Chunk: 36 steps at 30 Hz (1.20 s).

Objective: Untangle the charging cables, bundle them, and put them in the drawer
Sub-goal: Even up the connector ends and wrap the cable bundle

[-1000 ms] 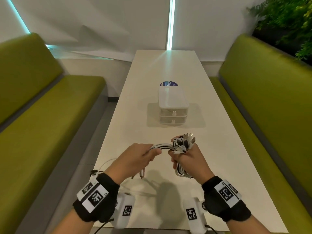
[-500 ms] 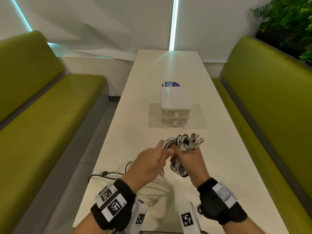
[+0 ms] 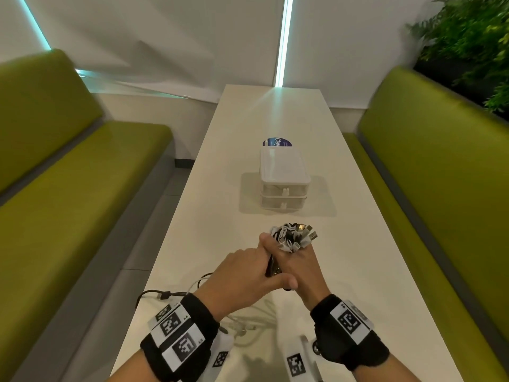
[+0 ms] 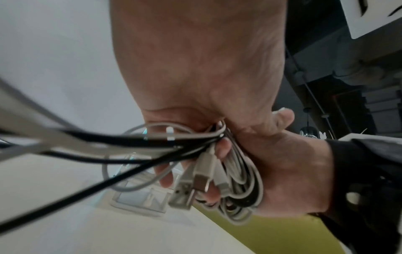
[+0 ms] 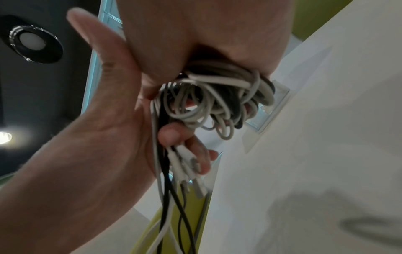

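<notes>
A bundle of white and black charging cables (image 3: 293, 238) sticks up out of my two joined hands, plug ends fanned at the top. My right hand (image 3: 305, 271) grips the coil (image 5: 217, 99) in its fist. My left hand (image 3: 248, 274) lies against it, fingers curled round the strands (image 4: 130, 141) that run off to the left. Several USB plugs (image 4: 185, 194) hang below the fingers. Loose cable tails (image 3: 165, 295) trail on the table under my left wrist. The white two-drawer box (image 3: 283, 177) stands beyond the hands, both drawers closed.
The long white table (image 3: 358, 244) runs away from me between two green benches (image 3: 68, 216) (image 3: 440, 188). A blue round label (image 3: 276, 142) lies behind the box. Plants (image 3: 473, 37) stand at the far right.
My left hand has swung right from a gap beside the bundle until it presses against my right hand, drawing the loose strands in. The bundle has moved slightly forward.
</notes>
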Tool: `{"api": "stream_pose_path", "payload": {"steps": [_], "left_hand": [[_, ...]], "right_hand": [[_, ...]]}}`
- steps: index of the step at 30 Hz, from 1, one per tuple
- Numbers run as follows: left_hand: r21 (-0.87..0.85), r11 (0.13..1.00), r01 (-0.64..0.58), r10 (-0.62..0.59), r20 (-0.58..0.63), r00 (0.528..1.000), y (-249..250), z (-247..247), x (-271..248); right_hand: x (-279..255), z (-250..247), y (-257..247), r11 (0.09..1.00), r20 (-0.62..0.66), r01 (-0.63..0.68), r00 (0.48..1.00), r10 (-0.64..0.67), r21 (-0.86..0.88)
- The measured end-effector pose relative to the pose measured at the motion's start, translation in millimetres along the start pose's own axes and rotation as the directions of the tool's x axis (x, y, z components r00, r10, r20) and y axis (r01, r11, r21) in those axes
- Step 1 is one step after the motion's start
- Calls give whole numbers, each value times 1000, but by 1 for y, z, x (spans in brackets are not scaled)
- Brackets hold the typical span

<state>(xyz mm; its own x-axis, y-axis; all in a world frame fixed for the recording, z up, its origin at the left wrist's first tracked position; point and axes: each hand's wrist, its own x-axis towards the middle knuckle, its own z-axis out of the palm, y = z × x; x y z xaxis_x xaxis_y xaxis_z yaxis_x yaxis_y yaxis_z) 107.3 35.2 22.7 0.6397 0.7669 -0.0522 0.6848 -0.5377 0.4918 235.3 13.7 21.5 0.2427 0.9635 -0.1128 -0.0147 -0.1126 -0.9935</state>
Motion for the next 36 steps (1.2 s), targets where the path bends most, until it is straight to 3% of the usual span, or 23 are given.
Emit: {"api": "stream_pose_path", "payload": {"steps": [3,9,14,18,21,25,29,32,36], "left_hand": [[-18,1000,7,-6,62,998,4,-4,2],[-93,994,-51,67,177,982,7,-7,-1],[-140,990,-27,41,104,994,6,4,-1],[-487,874,-3,-67,-128,990,5,7,-5],[-590,807,27,-144,-152,978,-3,5,-6],[-509,860,28,-78,-77,994,-18,3,0],[-223,972,67,-54,61,997,-18,5,7],[-245,969,41,-8,132,991,-15,8,6],[-338,941,27,37,180,983,-16,3,7]], "right_hand": [[0,-2,-2,1000,-19,-7,1000,7,7],[-3,-7,-6,999,68,-5,998,2,46],[-3,-4,0,999,-30,4,1000,-3,41],[3,-9,-2,995,-105,19,994,-8,96],[9,-16,-2,992,-164,59,986,-41,111],[8,-16,2,982,-167,15,986,18,190],[5,-11,3,931,-103,-9,993,51,365],[3,-12,-5,901,23,-44,999,37,431],[5,-17,-9,866,95,-89,994,48,492]]}}
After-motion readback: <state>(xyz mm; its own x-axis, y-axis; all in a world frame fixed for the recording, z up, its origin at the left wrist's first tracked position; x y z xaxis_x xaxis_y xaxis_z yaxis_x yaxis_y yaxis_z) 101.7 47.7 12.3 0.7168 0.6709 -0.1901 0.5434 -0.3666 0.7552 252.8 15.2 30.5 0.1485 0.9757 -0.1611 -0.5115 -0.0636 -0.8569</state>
